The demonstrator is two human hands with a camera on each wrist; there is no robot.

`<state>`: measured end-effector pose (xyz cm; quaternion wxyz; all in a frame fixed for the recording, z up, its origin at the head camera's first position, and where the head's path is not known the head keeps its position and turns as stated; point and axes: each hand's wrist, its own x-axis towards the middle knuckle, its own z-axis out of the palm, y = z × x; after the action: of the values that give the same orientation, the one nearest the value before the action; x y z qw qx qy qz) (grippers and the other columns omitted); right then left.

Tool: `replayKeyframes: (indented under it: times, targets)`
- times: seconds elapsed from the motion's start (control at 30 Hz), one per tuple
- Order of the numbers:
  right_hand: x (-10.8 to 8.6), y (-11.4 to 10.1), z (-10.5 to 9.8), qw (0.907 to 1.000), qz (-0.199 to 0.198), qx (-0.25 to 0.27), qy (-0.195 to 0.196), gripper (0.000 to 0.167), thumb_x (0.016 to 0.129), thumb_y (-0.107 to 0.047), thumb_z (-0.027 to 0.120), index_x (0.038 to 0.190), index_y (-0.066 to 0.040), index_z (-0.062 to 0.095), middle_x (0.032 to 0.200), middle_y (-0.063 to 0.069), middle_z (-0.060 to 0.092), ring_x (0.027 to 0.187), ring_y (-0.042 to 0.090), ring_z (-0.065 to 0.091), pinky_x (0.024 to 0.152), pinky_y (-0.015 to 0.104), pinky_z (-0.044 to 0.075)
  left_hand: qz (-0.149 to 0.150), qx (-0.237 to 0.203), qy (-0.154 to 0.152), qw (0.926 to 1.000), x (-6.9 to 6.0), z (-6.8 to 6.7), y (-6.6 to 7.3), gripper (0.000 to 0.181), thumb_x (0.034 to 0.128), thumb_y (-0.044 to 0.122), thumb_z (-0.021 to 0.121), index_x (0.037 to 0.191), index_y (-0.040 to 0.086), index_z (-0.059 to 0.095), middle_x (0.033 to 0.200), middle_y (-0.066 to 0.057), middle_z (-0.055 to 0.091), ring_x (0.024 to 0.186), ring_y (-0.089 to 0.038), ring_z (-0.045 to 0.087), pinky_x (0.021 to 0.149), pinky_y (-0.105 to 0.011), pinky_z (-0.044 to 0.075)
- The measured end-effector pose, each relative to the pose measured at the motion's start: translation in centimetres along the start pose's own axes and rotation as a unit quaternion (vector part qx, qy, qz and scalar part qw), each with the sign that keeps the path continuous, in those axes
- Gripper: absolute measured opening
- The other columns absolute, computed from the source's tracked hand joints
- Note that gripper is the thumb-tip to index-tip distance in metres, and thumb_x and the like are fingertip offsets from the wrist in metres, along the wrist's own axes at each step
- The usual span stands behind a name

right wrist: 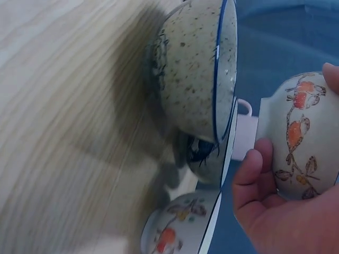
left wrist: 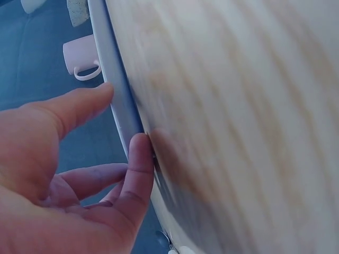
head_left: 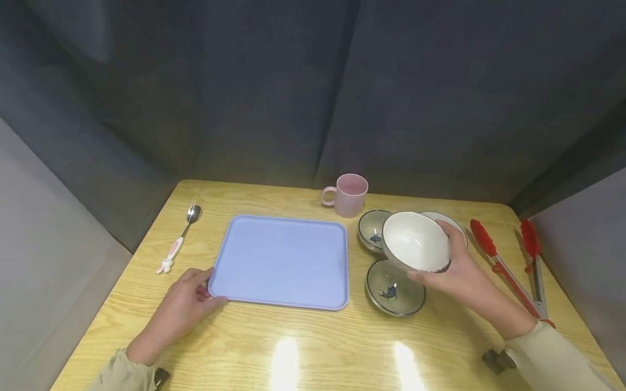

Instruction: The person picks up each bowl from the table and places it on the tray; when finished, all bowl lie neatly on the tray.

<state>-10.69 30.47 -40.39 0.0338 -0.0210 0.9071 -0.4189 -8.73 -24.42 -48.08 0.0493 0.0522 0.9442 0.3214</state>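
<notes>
Head view, held glossy bowl (head_left: 414,243), rectangular tray (head_left: 283,260)

Before you stands a pale yellow wooden table (head_left: 244,345) with marked grain, rounded far corners and two bright patches of glare along the side nearest you. At its left lies a metal spoon (head_left: 175,247) whose white handle ends in a rabbit shape. In the middle, a rectangular blue tray (head_left: 283,263) lies lengthwise across your view. Beyond its far right corner stands a pink mug (head_left: 350,200), handle pointing left. Right of the tray are two greyish bowls, the near bowl (head_left: 395,288) and the far bowl (head_left: 373,231), plus a partly hidden flower-patterned bowl (right wrist: 183,225). Farthest right, red-tipped tongs (head_left: 515,287) lie spread open.
</notes>
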Motion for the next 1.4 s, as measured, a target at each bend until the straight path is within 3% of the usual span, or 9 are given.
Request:
replayKeyframes:
  times: [0.17,0.3,0.43,0.67,0.83,1.17,1.4]
  targets:
    - [1.1,-1.5,1.0,0.9997,0.008,-0.002,-0.022,0.129,0.087,-0.028,0.097,0.177,-0.012,0.005,0.17,0.035,0.031,0.14,0.055,0.055,0.103,0.053,0.059,0.001,-0.001,0.003,1.0,0.0,0.1,-0.1,0.08,0.0917,0.025,0.095,0.152,-0.013,0.06,0.126,-0.019,0.069,0.093,-0.015,0.069,0.073,-0.022,0.058]
    - [1.9,-2.6,1.9,0.9989,0.012,-0.015,-0.043,0.134,0.086,-0.035,0.097,0.177,-0.01,0.002,0.171,0.037,0.032,0.141,0.054,0.056,0.111,0.064,0.053,0.002,-0.001,0.001,1.0,0.1,0.1,-0.1,0.081,0.0915,0.026,0.096,0.152,-0.013,0.06,0.126,-0.019,0.068,0.093,-0.014,0.068,0.072,-0.022,0.058]
    - [2.9,-3.6,3.0,0.9986,-0.006,-0.005,-0.053,0.133,0.085,-0.035,0.098,0.176,-0.008,0.005,0.17,0.035,0.035,0.14,0.052,0.059,0.113,0.064,0.052,-0.003,0.001,-0.001,1.0,0.1,0.0,-0.1,0.079,0.0922,0.024,0.095,0.153,-0.013,0.059,0.127,-0.018,0.068,0.093,-0.015,0.068,0.073,-0.022,0.057]
    - [4.9,-5.4,5.1,0.9967,-0.023,0.017,-0.075,0.135,0.082,-0.039,0.099,0.178,-0.017,0.006,0.169,0.027,0.039,0.141,0.045,0.062,0.118,0.06,0.05,0.0,-0.004,-0.004,1.0,0.2,-0.1,-0.1,0.081,0.0924,0.026,0.095,0.153,-0.013,0.059,0.128,-0.019,0.068,0.094,-0.015,0.068,0.073,-0.022,0.057]
    - [6.4,-6.7,7.0,0.9957,-0.032,0.027,-0.083,0.138,0.079,-0.04,0.1,0.178,-0.017,0.007,0.165,0.026,0.048,0.141,0.043,0.064,0.12,0.061,0.049,0.004,-0.006,-0.002,1.0,0.0,-0.1,-0.1,0.081,0.0921,0.026,0.095,0.152,-0.014,0.059,0.127,-0.019,0.068,0.094,-0.016,0.068,0.072,-0.022,0.057]
    - [9.4,-9.3,11.2,0.9871,-0.088,0.101,-0.088,0.13,0.076,-0.023,0.103,0.174,-0.023,0.017,0.168,0.018,0.047,0.144,0.04,0.062,0.127,0.058,0.046,-0.001,-0.01,0.001,0.9999,0.1,-0.2,0.0,0.077,0.0924,0.022,0.095,0.152,-0.014,0.06,0.125,-0.019,0.069,0.093,-0.017,0.068,0.072,-0.022,0.057]
    - [10.8,-11.0,14.3,0.983,-0.088,0.129,-0.096,0.128,0.074,-0.021,0.103,0.172,-0.016,0.02,0.166,0.015,0.048,0.142,0.038,0.062,0.126,0.055,0.046,-0.007,-0.014,-0.002,0.9999,0.2,-0.1,-0.2,0.076,0.0927,0.02,0.094,0.152,-0.013,0.06,0.124,-0.018,0.069,0.092,-0.017,0.067,0.072,-0.021,0.056]
